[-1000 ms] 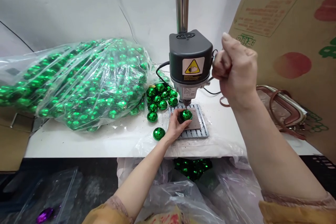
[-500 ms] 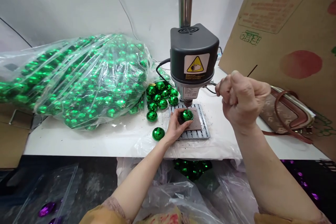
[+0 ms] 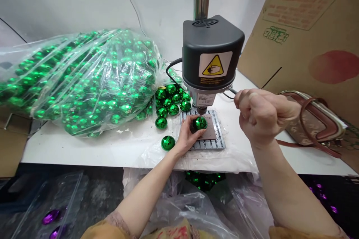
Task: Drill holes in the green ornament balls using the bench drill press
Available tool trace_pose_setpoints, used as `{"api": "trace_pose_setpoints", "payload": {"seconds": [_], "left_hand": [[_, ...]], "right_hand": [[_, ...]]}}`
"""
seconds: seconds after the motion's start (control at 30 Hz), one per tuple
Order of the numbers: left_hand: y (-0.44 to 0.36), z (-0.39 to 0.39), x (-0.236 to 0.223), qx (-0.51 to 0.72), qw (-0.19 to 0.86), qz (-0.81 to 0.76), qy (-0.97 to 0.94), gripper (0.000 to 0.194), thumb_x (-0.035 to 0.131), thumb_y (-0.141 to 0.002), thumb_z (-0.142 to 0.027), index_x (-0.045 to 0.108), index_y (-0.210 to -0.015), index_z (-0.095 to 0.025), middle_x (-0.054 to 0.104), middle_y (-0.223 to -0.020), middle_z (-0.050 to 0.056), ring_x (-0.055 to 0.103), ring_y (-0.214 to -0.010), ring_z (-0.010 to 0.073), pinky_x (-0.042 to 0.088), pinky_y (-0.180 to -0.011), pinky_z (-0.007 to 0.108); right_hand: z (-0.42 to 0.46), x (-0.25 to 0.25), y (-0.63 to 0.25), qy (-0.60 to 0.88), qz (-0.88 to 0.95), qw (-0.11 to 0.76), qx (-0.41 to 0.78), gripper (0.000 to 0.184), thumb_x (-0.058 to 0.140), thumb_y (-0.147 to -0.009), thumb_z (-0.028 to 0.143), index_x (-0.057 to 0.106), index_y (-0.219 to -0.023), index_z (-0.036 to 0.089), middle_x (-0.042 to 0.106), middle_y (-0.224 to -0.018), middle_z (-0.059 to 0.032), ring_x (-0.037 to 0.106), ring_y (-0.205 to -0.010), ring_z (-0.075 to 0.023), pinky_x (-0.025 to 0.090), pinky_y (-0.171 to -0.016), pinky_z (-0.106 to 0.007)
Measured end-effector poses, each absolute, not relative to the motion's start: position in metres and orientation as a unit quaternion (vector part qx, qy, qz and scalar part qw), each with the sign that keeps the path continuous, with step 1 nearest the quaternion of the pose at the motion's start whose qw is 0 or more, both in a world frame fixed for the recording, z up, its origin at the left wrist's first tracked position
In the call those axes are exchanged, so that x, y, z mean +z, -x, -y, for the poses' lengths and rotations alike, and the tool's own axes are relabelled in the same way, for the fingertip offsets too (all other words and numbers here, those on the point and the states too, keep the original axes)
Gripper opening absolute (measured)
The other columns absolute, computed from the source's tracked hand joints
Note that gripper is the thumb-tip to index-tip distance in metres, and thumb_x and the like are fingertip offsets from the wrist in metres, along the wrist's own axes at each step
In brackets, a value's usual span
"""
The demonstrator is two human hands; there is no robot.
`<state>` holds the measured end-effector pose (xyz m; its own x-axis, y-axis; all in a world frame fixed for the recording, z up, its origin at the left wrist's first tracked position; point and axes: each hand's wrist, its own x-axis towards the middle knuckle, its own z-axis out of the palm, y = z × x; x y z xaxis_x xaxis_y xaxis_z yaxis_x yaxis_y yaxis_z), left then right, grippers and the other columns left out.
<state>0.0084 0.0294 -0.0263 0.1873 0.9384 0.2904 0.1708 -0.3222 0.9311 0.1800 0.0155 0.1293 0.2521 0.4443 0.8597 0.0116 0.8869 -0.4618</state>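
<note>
A shiny green faceted ball (image 3: 201, 123) sits under the chuck (image 3: 202, 110) of a small black drill press (image 3: 213, 54). My left hand (image 3: 188, 132) pinches it from the left, thumb in front and fingers behind. The ball rests on a brown square pad (image 3: 211, 131) over the slotted metal base plate (image 3: 220, 144). The thin bit reaches down to the ball's top; whether it is inside the ball I cannot tell. My right hand (image 3: 265, 115) is closed in a fist around the press's lever handle (image 3: 232, 90), whose grip is hidden by the fingers.
Left stands a large clear bag (image 3: 98, 86) full of green balls. Several loose balls (image 3: 173, 109) lie by the press, one ball (image 3: 168, 143) nearer the front. A handbag (image 3: 314, 121) and a cardboard box (image 3: 297, 26) are at right. More green balls (image 3: 204, 180) lie in plastic below the table edge.
The view has shifted slightly, and the drill head looks larger. My right hand appears a little lower and farther right, still on the lever. My left hand keeps the ball in place.
</note>
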Motion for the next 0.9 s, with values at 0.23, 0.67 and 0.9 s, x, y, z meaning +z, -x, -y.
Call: {"api": "trace_pose_setpoints", "payload": {"seconds": [0.23, 0.67, 0.9], "left_hand": [[-0.007, -0.03, -0.027, 0.473, 0.398, -0.422, -0.663, 0.049, 0.083, -0.079, -0.036, 0.061, -0.12, -0.022, 0.065, -0.124, 0.01, 0.057, -0.124, 0.0297, 0.042, -0.109, 0.044], [-0.007, -0.028, -0.026, 0.473, 0.4, -0.421, -0.663, 0.046, 0.083, -0.079, -0.032, 0.061, -0.118, -0.023, 0.066, -0.123, 0.009, 0.057, -0.125, 0.0297, 0.042, -0.11, 0.045], [-0.012, -0.024, -0.018, 0.489, 0.367, -0.437, -0.66, 0.044, 0.08, -0.081, -0.033, 0.059, -0.118, -0.022, 0.065, -0.122, 0.01, 0.061, -0.118, 0.0275, 0.046, -0.104, 0.044]], "right_hand": [[-0.017, 0.119, -0.182, 0.184, 0.609, 0.765, 0.101, 0.053, 0.06, -0.082, 0.022, 0.02, -0.049, 0.017, 0.025, -0.046, 0.0033, 0.025, -0.043, -0.0076, 0.025, -0.046, -0.032], [-0.021, 0.101, -0.183, 0.138, 0.631, 0.762, 0.042, 0.048, 0.059, -0.079, 0.015, 0.02, -0.051, 0.016, 0.026, -0.047, 0.0042, 0.026, -0.042, -0.0052, 0.031, -0.044, -0.031], [-0.017, 0.16, -0.173, 0.254, 0.533, 0.792, 0.159, 0.049, 0.061, -0.086, 0.019, 0.034, -0.045, 0.019, 0.03, -0.041, 0.0047, 0.031, -0.038, -0.007, 0.026, -0.045, -0.031]]}}
